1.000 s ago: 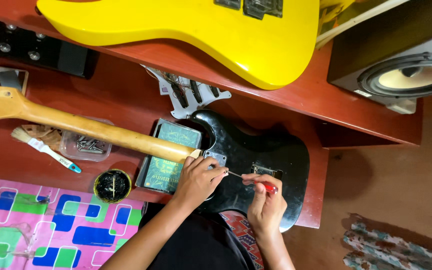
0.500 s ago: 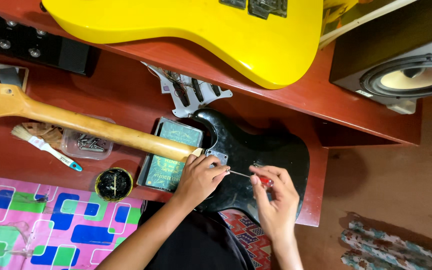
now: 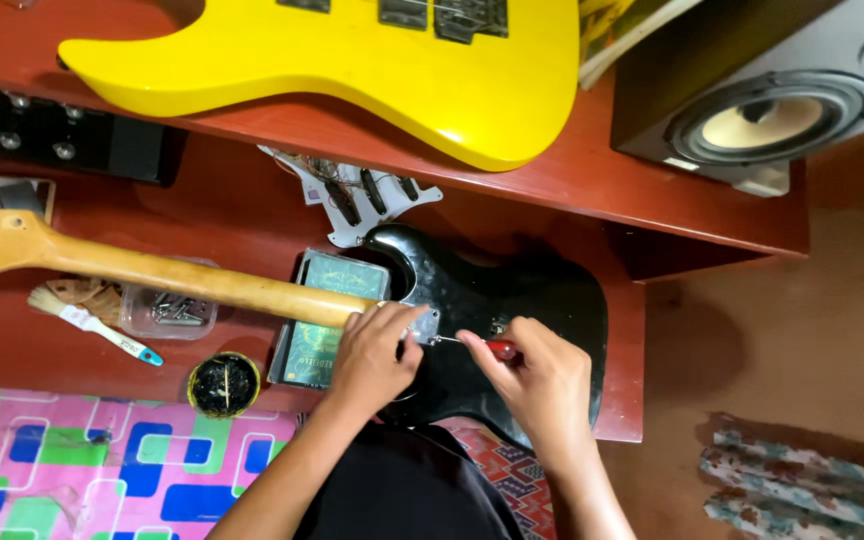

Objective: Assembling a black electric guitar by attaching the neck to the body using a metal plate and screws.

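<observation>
A black guitar body (image 3: 512, 300) lies face down on the red wooden bench, its light wooden neck (image 3: 152, 265) running off to the left. My left hand (image 3: 377, 355) presses on the joint where neck meets body, by the metal neck plate (image 3: 424, 326). My right hand (image 3: 537, 375) grips a small screwdriver with a red handle (image 3: 500, 348), its thin shaft pointing left at the plate. The screw under the tip is hidden.
A yellow guitar body (image 3: 352, 70) rests on the upper shelf beside a speaker (image 3: 762, 100). A white pickguard with wiring (image 3: 357, 195), a green booklet (image 3: 327, 315), a clear box of screws (image 3: 167, 312), a brush (image 3: 92, 322) and a round black tin (image 3: 224, 384) lie nearby.
My right hand has shifted slightly left and turned with the screwdriver. My left hand stays on the neck joint.
</observation>
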